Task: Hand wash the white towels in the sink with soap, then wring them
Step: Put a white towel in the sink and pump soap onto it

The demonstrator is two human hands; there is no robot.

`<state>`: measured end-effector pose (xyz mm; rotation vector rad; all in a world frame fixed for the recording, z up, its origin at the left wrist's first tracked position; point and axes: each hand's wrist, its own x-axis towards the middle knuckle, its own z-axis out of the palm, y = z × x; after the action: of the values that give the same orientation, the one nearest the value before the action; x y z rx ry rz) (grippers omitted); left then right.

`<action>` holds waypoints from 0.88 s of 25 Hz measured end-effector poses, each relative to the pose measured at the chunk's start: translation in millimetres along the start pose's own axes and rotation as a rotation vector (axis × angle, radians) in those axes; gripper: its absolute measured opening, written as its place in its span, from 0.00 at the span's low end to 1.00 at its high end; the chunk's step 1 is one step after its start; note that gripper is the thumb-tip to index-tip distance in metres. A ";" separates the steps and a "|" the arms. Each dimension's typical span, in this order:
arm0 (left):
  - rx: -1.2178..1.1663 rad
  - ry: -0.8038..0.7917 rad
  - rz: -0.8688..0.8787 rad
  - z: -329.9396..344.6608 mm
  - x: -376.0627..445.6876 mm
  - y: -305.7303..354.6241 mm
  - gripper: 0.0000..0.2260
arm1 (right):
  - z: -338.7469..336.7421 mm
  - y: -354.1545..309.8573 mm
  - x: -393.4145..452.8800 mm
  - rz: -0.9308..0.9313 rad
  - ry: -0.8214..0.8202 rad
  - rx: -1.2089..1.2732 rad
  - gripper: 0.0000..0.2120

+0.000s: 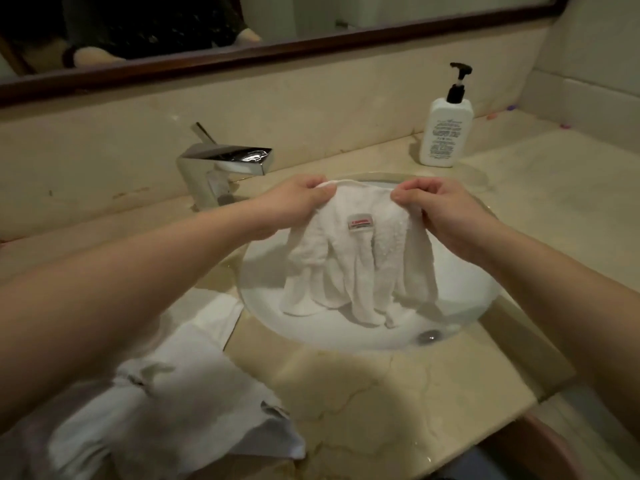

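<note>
The left hand and the right hand held a white towel up over the sink, each pinching one end of its top edge between curled fingers and thumb. The hands were apart, with the top hem stretched between them. The towel hung down from both hands in loose folds, and its lower corners reached the white basin below them; whether they rested on the bottom or just brushed it could not be told. A small label with red print showed on the cloth just below the hem, midway between the two hands. The drain sat in the basin below the right hand, beside the towel's lowest corner.

Behind the left hand stood a chrome tap, its flat spout pointing toward the sink. Beyond the right hand, well apart from it, a white pump bottle with a black pump head stood on the beige marble worktop. Under the left forearm — nearer the person than the sink — a second white towel lay crumpled on the worktop, its far edge just beside the sink rim. A dark-framed mirror ran along the wall behind the tap.
</note>
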<state>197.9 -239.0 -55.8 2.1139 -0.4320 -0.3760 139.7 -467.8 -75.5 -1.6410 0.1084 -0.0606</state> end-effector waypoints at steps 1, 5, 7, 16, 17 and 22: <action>-0.030 0.026 -0.019 7.8 12.0 -3.7 0.10 | -4.2 2.5 6.4 0.010 0.019 -0.014 0.04; -0.179 0.057 -0.173 29.6 55.3 -18.7 0.11 | -15.0 28.6 39.2 0.106 0.146 -0.134 0.04; -0.210 0.081 -0.220 35.3 69.2 -22.7 0.15 | -16.7 45.2 54.9 0.122 0.211 -0.200 0.04; -0.368 0.090 -0.222 45.3 91.3 -58.8 0.06 | -8.8 81.8 84.7 0.144 0.289 -0.428 0.04; -0.388 0.103 -0.203 46.4 94.0 -60.6 0.06 | -9.6 80.5 83.4 0.146 0.282 -0.464 0.04; -0.459 0.252 -0.091 50.1 103.8 -64.2 0.05 | -14.7 47.6 86.4 -0.056 0.447 -0.544 0.11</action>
<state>279.7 -288.1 -147.0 1.7052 -0.0891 -0.2288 222.4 -495.0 -124.1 -2.1501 0.4518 -0.4759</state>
